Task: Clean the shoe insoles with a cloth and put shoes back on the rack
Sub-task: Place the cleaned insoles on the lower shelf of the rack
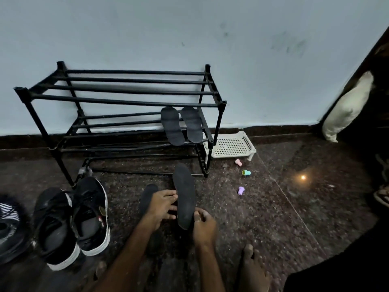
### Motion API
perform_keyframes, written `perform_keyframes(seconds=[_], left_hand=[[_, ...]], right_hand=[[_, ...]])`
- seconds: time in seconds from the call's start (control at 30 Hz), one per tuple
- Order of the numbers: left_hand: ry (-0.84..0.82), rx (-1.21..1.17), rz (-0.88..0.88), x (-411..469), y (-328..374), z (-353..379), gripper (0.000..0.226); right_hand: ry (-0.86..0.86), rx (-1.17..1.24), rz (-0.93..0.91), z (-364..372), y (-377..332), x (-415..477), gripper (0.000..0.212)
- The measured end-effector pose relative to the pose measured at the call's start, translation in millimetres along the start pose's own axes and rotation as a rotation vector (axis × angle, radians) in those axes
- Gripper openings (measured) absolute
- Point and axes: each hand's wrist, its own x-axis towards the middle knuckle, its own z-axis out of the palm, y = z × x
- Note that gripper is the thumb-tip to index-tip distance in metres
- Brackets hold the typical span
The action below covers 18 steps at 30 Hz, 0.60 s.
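A black insole (185, 194) is held up over the dark floor, toe end toward the rack. My right hand (203, 225) pinches its heel end. My left hand (161, 207) touches its left edge with spread fingers. A second dark insole (147, 194) shows partly behind my left hand; whether that hand holds it I cannot tell. Two more black insoles (182, 125) lean on the middle bars of the black shoe rack (117, 98). A pair of black sneakers (71, 220) with white soles stands on the floor at the left. No cloth is visible.
A white perforated plastic stool (232, 145) stands right of the rack by the wall. Three small plastic pieces, pink (238, 162), teal (246, 172) and purple (241, 190), lie on the floor. Another dark shoe (8, 226) sits at the far left. My bare foot (252, 268) is at the bottom.
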Motion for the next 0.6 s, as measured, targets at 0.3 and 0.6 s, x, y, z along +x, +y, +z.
perform_keyframes(seconds=[0.3, 0.6], left_hand=[[0.152, -0.104, 0.150, -29.2, 77.6, -56.5, 0.016], [0.252, -0.106, 0.221, 12.0, 129.2, -101.9, 0.018]], right_hand=[[-0.239, 0.232, -0.177, 22.1, -69.9, -23.5, 0.017], [-0.489, 0.348, -0.193, 76.8, -119.9, -14.1, 0.017]])
